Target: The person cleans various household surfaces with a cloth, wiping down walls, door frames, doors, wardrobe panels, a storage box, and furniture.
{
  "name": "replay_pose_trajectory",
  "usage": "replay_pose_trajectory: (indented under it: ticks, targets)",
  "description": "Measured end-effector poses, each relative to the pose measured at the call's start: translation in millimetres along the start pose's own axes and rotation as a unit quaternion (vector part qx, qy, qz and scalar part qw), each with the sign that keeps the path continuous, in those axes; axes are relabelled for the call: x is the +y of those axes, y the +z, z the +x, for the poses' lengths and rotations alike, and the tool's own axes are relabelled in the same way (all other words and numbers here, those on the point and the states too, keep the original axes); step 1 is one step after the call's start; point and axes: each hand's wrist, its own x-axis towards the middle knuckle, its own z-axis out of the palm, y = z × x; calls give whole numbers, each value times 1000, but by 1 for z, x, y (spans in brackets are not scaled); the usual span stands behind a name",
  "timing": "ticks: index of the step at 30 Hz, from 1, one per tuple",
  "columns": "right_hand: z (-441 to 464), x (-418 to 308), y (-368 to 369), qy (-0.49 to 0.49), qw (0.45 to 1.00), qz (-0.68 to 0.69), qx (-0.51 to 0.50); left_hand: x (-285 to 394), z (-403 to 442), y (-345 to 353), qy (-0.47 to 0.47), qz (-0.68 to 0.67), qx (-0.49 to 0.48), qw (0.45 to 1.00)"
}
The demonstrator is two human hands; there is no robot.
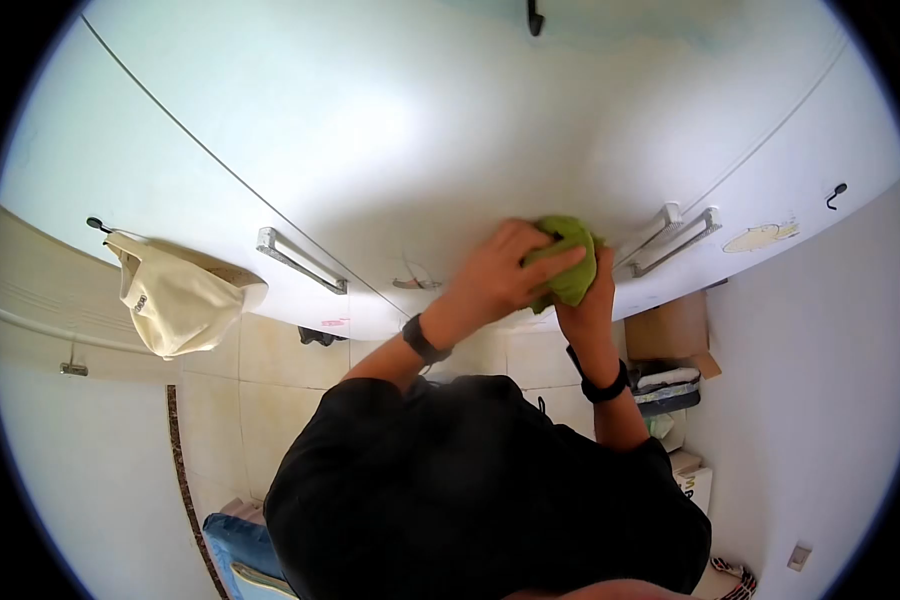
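Observation:
A bunched green cloth [570,265] is between my two hands, in front of a white cabinet door [450,130]. My left hand [505,265] has its fingers closed over the cloth's left side and top. From below and to the right, my right hand [598,290] grips the same cloth; most of its fingers are hidden behind it. Whether the cloth touches the door I cannot tell. Just right of my right hand are two metal door handles [675,240].
A cream cap [175,295] hangs from a black hook [98,225] at the left. Another metal handle [302,262] is on the left door. A cardboard box [670,330] and folded items [667,390] stand at the lower right, beside a white wall [790,400].

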Motion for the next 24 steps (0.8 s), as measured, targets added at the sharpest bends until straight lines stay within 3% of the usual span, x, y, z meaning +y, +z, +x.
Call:
replay_pose_trajectory:
  ticks: [3, 8, 15, 21, 24]
  targets:
    - [-20, 26, 18, 22, 1000, 2, -20, -15, -42, 16, -39, -3, -69, 997]
    - [-39, 23, 62, 78, 995, 14, -53, -25, -76, -9, -38, 19, -53, 998]
    - [-18, -23, 88, -102, 993, -46, -46, -29, -69, -72, -35, 70, 58, 995]
    - [19, -97, 83, -237, 969, -67, -3, -24, -32, -100, -13, 55, 258, 965]
    - [13, -88, 87, -240, 967, -84, -4, -28, -50, -95, -21, 23, 240, 970]
